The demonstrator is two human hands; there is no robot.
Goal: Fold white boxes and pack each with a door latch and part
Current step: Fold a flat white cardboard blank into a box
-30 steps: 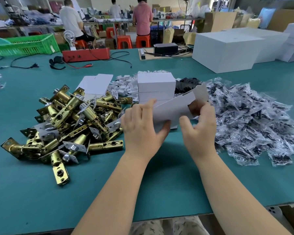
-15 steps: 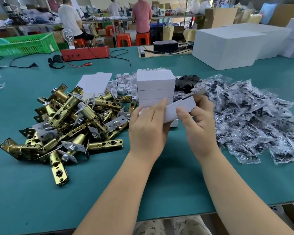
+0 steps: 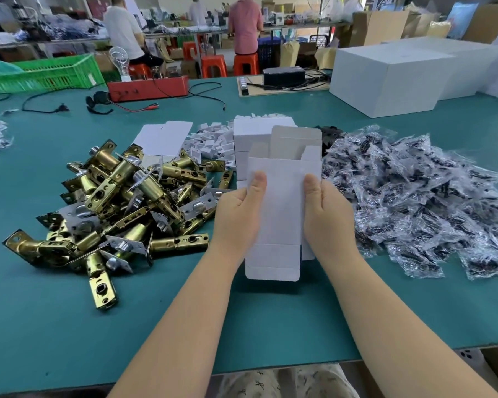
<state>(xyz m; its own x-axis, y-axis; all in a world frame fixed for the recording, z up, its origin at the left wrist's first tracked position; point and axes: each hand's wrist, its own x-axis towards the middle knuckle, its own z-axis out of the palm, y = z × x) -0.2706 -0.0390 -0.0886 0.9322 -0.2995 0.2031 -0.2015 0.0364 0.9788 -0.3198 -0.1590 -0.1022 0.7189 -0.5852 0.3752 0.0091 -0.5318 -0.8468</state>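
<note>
Since half a second ago we see the white box turned from a flat, slanted blank into an opened sleeve held upright in front of us, and both hands have dropped from its top edge to its sides.

Largest first: the green table carries everything. Far right on it stands a large white carton. To the right of the hands spreads a wide heap of clear part bags. To the left lies the pile of brass door latches, tangled together, one latch lying apart at the near edge. Behind the held box stands a stack of folded white boxes, with flat box blanks just left of it and a scatter of small white pieces between them.

The white box is off the table, between the two heaps, its top flaps open and standing up, its bottom flap hanging down toward us.

The left hand grips the box's left edge, thumb lying on the near face and the fingers hidden behind it. The right hand grips the right edge the same way, thumb on the face. We cannot tell how the hidden fingers lie.
</note>
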